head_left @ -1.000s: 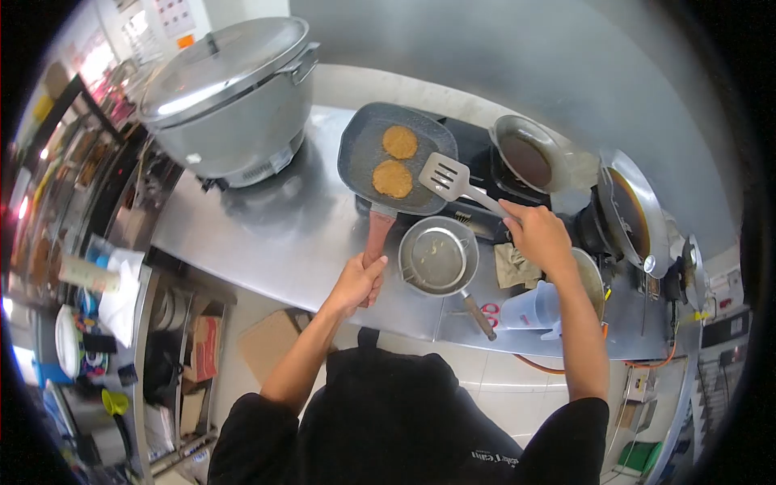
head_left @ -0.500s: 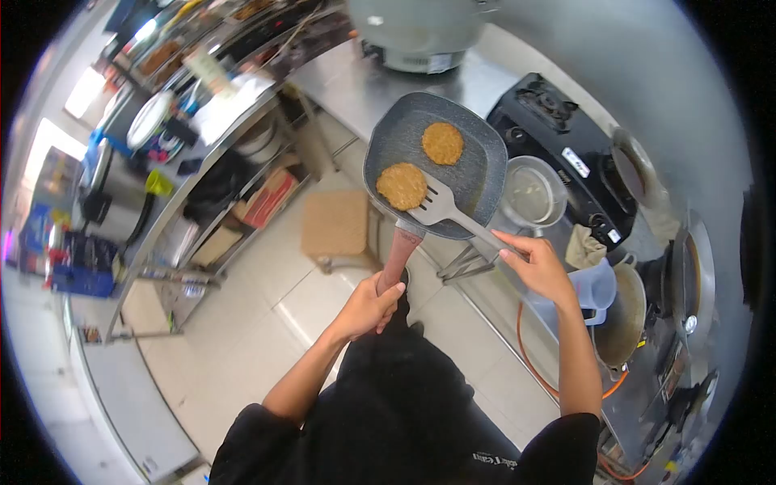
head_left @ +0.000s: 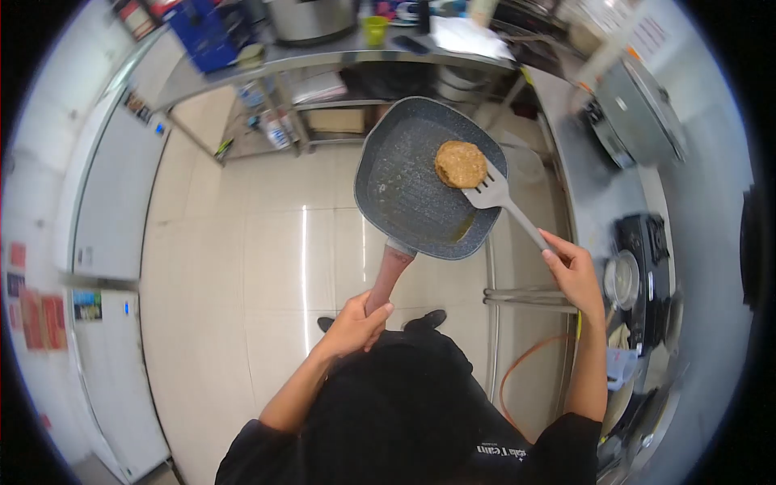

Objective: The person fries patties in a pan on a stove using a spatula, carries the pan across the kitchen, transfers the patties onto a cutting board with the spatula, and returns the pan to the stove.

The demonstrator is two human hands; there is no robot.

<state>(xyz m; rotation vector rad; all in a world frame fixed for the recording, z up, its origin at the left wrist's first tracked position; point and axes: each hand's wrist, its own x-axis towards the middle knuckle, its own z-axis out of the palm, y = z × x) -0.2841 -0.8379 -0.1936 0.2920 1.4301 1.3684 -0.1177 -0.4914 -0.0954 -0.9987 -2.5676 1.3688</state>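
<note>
Scooping the patty [head_left: 461,164] (my judgement), I find left hand [head_left: 353,325] clamped on pan [head_left: 408,186], right hand [head_left: 575,275] clamped on spatula [head_left: 495,192]; steadiness seems required next.

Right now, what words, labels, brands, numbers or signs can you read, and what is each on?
"Team": black top; the lettering before it is unclear.
Too small or blurred to read:
Mark on the pan handle.
Wall sheet, upper right.
Red papers, left.
Stove label.
No numbers legible.
</note>
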